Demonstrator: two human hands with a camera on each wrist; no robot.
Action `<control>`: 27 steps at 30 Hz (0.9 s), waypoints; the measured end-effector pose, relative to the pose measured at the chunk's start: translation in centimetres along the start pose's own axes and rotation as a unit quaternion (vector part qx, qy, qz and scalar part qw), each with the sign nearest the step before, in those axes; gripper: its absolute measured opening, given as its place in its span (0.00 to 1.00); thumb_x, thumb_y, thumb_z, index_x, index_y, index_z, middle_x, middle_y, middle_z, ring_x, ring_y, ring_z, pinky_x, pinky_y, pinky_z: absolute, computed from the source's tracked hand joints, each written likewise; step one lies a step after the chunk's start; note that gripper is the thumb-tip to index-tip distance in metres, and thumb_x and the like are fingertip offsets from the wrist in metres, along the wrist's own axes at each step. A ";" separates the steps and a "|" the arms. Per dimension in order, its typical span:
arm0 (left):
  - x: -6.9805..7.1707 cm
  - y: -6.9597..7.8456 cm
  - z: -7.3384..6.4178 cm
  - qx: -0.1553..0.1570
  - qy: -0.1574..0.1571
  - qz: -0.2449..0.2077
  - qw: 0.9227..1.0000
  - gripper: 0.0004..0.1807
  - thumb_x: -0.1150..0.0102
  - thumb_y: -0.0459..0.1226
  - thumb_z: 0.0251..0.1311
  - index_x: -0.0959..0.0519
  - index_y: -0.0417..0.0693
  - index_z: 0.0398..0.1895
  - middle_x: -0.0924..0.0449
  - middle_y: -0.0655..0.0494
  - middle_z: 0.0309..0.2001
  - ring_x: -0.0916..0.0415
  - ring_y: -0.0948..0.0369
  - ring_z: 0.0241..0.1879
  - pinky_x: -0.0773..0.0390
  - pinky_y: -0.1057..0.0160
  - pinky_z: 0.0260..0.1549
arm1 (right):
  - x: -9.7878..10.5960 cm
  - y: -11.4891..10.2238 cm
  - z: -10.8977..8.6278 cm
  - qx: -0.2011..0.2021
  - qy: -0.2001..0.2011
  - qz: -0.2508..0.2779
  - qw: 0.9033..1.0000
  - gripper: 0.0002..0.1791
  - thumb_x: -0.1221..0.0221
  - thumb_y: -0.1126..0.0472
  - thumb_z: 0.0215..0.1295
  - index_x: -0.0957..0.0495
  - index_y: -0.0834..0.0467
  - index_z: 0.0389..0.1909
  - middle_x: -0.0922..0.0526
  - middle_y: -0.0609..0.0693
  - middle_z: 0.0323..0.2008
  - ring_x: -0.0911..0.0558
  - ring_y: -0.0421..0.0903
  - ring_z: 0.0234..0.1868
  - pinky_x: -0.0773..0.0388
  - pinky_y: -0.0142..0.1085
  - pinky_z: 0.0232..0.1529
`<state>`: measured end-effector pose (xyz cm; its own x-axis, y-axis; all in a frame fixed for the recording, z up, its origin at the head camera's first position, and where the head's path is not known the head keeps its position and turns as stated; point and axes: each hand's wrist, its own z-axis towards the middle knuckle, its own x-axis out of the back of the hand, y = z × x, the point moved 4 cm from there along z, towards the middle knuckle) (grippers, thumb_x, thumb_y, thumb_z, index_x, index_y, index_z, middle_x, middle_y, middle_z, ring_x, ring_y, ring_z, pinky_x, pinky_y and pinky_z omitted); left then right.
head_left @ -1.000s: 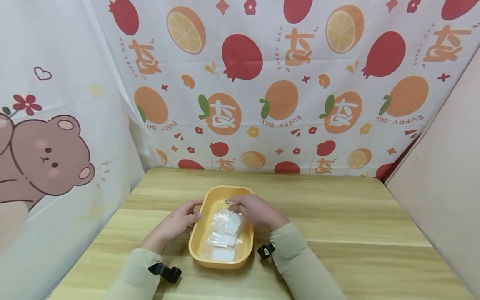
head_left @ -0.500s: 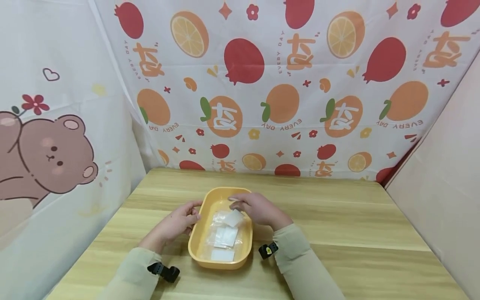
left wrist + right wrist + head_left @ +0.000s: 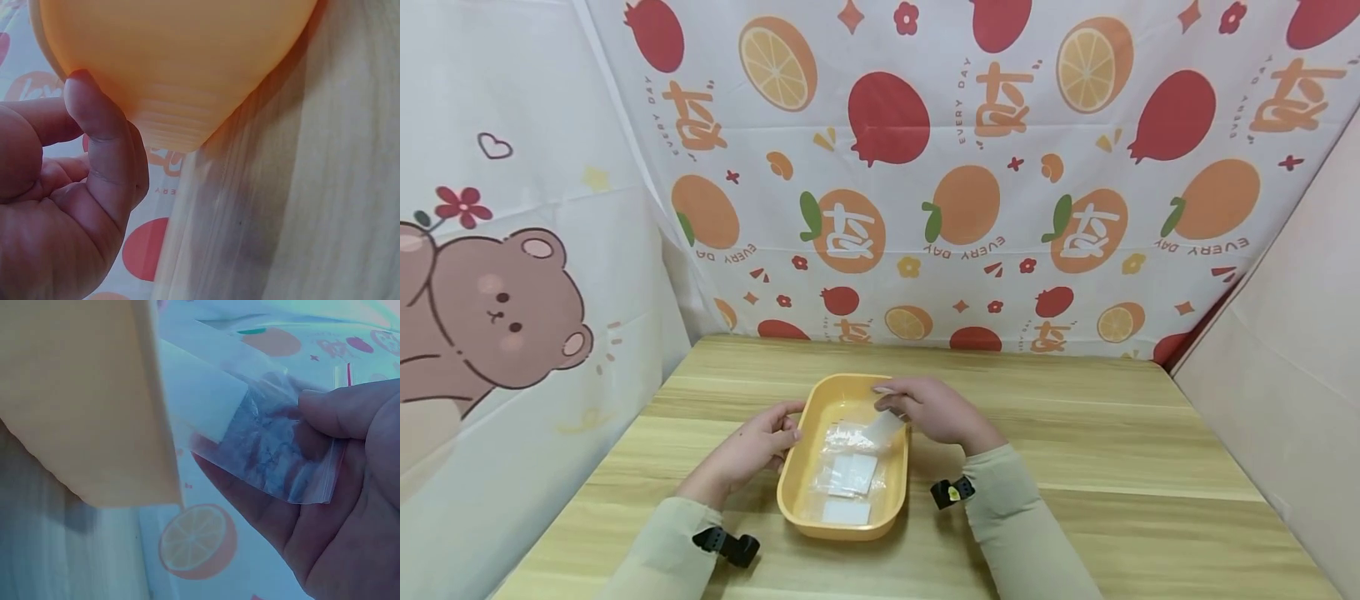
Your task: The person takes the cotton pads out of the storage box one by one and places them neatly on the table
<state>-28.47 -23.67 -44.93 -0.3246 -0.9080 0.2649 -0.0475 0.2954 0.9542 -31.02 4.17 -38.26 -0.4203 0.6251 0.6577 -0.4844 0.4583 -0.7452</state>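
The left arm (image 3: 662, 546) and right arm (image 3: 1026, 521) reach forward, angled inward. The left hand (image 3: 758, 442) pinches, thumb and fingers bent toward each other. The right hand (image 3: 938, 410), slightly farther forward, turns its back upward; its thumb (image 3: 340, 411) presses opposite lightly bent fingers (image 3: 250, 503). The hands stay apart.

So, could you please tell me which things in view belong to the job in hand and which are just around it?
Apparently in the job:
yellow tray, touched by the left hand
clear bag with a white insert, held by the right hand
other clear bags, in the tray

Just around it:
wood-grain table, under the tray
fruit-print cloth
bear-print cloth
black wrist cameras
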 end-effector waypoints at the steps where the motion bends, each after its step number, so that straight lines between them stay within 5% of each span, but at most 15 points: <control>1: 0.0 0.0 -0.1 -0.002 -0.001 -0.001 1.000 0.30 0.48 0.33 0.74 0.42 0.42 0.77 0.32 0.41 0.44 0.24 0.51 0.33 0.18 0.57 0.27 | 0.1 0.0 -0.1 -0.003 0.000 0.010 1.000 0.19 0.53 0.60 0.81 0.23 0.53 0.66 0.13 0.45 0.49 0.16 0.43 0.50 0.18 0.41 0.48; 27: -0.3 0.2 -0.2 -0.001 0.004 0.001 1.000 0.30 0.49 0.32 0.74 0.42 0.40 0.77 0.31 0.40 0.44 0.23 0.52 0.33 0.19 0.58 0.26 | 4.8 0.2 -2.8 0.007 0.038 0.052 0.998 0.19 0.52 0.66 0.79 0.21 0.55 0.63 0.13 0.48 0.48 0.15 0.44 0.47 0.17 0.40 0.47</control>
<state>-28.24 -23.39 -44.84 -0.3169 -0.9100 0.2674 -0.0460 0.2964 0.9540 -30.96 9.05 -35.58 -0.4097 0.7156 0.5657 -0.4525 0.3790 -0.8072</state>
